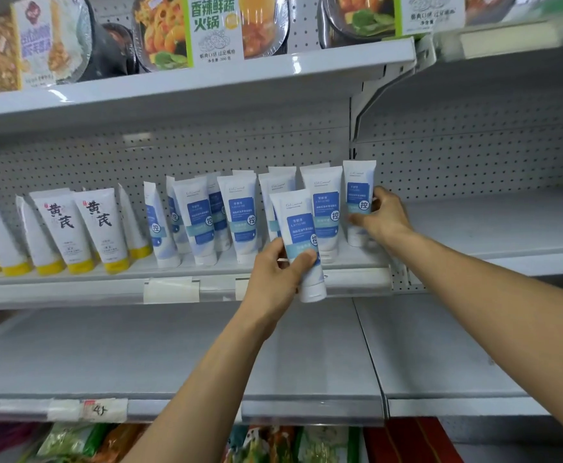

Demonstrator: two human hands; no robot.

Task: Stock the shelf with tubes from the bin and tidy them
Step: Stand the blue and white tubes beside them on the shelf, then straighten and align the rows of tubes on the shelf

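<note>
Several white tubes with blue labels [240,218] stand cap-down in rows on the middle shelf [90,289]. My left hand [278,272] grips one such tube [298,235] in front of the shelf edge, tilted slightly, its cap hanging below the shelf lip. My right hand [382,215] is closed around the rightmost tube [358,192], which stands upright at the right end of the row. The bin is out of view.
White tubes with yellow caps [83,228] fill the left of the same shelf. Boxed hotpot meals [213,28] sit on the top shelf. A bare shelf [140,355] lies below, another bare one [507,222] to the right. Snack bags [73,442] show at the bottom.
</note>
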